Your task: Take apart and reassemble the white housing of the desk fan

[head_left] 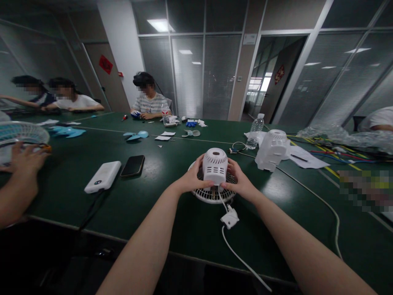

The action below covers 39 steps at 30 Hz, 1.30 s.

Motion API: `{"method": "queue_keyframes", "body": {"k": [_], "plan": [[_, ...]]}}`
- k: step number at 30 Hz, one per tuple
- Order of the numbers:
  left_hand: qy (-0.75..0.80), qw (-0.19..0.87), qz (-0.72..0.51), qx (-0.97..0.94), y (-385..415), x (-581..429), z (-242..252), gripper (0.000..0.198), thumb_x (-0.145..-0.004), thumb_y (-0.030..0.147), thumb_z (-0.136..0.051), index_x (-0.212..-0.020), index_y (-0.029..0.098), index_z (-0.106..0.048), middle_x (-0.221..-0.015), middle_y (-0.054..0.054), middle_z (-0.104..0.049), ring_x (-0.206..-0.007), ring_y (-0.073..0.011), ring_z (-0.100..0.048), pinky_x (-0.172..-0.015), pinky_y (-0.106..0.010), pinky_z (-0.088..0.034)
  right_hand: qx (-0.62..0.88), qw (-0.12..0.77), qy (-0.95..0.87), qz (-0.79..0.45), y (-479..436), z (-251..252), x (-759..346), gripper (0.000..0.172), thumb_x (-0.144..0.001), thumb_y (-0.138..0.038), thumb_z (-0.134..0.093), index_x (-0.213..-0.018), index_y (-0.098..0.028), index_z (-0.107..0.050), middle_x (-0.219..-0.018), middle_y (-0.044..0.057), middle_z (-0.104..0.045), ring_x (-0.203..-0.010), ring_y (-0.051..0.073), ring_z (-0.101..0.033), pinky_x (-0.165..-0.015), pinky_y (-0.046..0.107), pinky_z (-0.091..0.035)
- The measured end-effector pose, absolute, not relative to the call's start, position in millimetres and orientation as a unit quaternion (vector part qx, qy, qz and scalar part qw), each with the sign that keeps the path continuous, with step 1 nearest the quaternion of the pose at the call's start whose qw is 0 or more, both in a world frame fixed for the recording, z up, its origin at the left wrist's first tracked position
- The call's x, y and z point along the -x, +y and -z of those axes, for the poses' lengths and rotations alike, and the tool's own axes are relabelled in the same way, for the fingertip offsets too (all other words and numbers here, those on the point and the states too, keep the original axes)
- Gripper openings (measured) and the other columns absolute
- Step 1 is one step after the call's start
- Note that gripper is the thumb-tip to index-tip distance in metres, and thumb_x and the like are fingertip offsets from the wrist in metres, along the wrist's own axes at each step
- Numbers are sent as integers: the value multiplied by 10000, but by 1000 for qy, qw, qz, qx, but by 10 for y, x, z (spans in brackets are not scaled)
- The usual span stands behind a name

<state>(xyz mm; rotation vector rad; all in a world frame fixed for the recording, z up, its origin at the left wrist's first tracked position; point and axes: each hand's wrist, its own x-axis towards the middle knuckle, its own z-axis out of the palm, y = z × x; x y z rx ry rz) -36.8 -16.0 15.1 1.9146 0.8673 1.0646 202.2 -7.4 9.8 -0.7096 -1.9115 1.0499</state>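
Between my two hands is a white fan motor housing (215,164), its slotted back turned up, above a round white fan grille (211,198) that lies on the table. My left hand (194,177) grips the housing from the left, thumb along its lower edge. From the right, my right hand (237,180) closes on the same housing, its thumb near the other one. A white cord hangs from the housing toward me, with a small white switch piece (230,218) on it. The fingers behind the housing are partly hidden.
On the green table (166,176) lie a white power bank (102,177), a phone (133,166) and blue fan blades (136,135). Another white housing (272,150) and a water bottle (255,131) stand right. A co-worker's hand (26,159) holds a fan at left.
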Motion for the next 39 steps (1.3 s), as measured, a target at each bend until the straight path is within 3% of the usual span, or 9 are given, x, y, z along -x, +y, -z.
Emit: {"method": "queue_keyframes", "body": {"k": [7, 15, 26, 32, 39], "plan": [[312, 423, -423, -738, -181, 373, -181, 1043, -655, 342, -794, -1469, 251, -150, -1508, -146, -293, -1392, -343, -293, -1121, -535, -287, 287, 396, -784, -381, -89, -120, -2033, 977, -677, -357, -804, -1457, -332, -216, -1451, 90, -419, -1365, 298, -372, -1156, 530, -236], [340, 373, -421, -754, -170, 325, -128, 1131, -589, 363, -835, -1464, 238, -130, -1505, -153, -290, -1393, -333, -291, -1139, -524, -261, 305, 394, -786, -367, -91, -25, -1971, 1147, -664, -399, -809, -1503, -321, -30, -1536, 90, -301, -1436, 308, -236, -1175, 557, -155], [380, 333, -381, -774, -222, 342, -198, 1188, -569, 404, -835, -1483, 236, -95, -1522, -158, -252, -1397, -347, -270, -1144, -531, -245, 295, 391, -774, -401, -96, -70, -1991, 1065, -721, -377, -766, -1502, -333, -44, -1531, 74, -322, -1426, 282, -273, -1174, 533, -188], [393, 320, -382, -773, -205, 353, -173, 1213, -549, 420, -844, -1492, 227, -106, -1521, -177, -253, -1404, -377, -238, -1153, -579, -165, 311, 374, -781, -391, -83, -62, -1994, 1083, -716, -367, -766, -1500, -353, -18, -1529, 67, -324, -1440, 284, -235, -1181, 555, -118], [396, 330, -378, -769, -219, 363, -196, 1184, -588, 407, -829, -1503, 259, -91, -1537, -149, -241, -1410, -367, -235, -1156, -568, -171, 330, 363, -785, -378, -68, -70, -2002, 1095, -717, -367, -763, -1502, -345, 0, -1496, 73, -377, -1430, 290, -262, -1178, 573, -94]]}}
